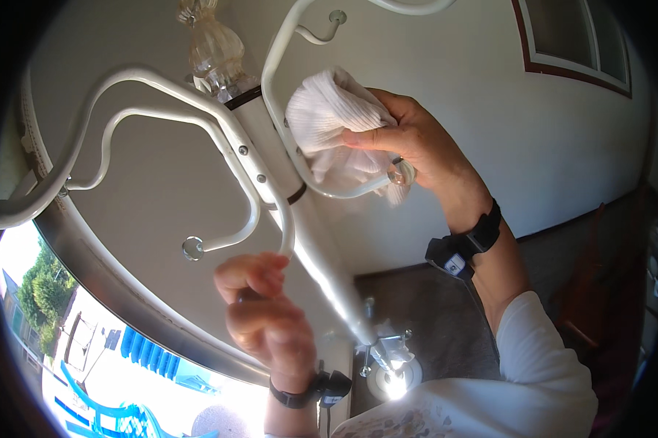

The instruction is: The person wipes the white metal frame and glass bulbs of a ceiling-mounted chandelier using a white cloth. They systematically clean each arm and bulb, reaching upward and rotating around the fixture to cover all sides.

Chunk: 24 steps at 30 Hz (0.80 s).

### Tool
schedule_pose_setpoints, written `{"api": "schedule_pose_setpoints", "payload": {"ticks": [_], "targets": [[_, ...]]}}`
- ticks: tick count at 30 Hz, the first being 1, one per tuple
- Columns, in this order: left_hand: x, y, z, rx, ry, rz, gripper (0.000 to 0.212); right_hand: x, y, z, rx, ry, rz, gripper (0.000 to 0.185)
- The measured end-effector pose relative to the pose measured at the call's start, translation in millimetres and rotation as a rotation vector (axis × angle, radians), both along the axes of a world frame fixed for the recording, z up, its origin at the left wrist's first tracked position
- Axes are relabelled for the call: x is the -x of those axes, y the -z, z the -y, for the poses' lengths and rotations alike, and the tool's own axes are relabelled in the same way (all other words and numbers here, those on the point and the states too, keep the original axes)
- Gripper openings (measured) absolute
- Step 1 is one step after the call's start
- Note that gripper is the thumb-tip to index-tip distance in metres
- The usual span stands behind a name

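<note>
My right hand (416,137) grips a white ribbed cloth (334,112) close beside a curved hook arm of the white metal coat stand (271,148). Part of the cloth hangs behind that arm and its clear ball tip (401,173). My left hand (269,315), blurred, is raised with bent fingers at the lower end of another curved arm; whether it touches or holds that arm cannot be told. Left of it, a clear ball (192,248) caps a neighbouring hook. A clear, fluted finial (214,49) tops the stand. Both wrists wear black straps with small devices.
The stand's pole (329,284) runs down to a round base (395,378) on the dark floor, with short hooks near the bottom. A window frame (143,323) curves along the left, with blue objects outside. A brown-framed window (575,38) is in the pale wall at upper right.
</note>
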<state>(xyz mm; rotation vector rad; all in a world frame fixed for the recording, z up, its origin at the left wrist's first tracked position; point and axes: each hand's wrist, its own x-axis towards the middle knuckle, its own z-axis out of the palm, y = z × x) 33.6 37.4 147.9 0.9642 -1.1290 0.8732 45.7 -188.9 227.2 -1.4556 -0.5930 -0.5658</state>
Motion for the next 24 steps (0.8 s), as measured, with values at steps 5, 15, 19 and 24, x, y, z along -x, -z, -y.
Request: {"api": "schedule_pose_setpoints", "payload": {"ticks": [5, 15, 19, 24], "targets": [[2.4, 1.6, -0.3, 0.032, -0.022, -0.01, 0.035, -0.7, -6.8, -6.4, 0.139, -0.126, -0.108, 0.059], [5.5, -1.7, 3.6, 0.003, -0.062, -0.015, 0.033, 5.5, -46.0, 3.1, 0.837, -0.023, -0.174, 0.044], [1.2, -0.2, -13.8, -0.083, -0.064, 0.008, 0.034, 26.1, -48.2, -6.1, 0.988, 0.048, -0.203, 0.043], [0.9, 3.5, -16.8, -0.113, -0.063, 0.007, 0.03, 30.8, -49.3, 5.3, 0.998, 0.046, -0.159, 0.04]]}}
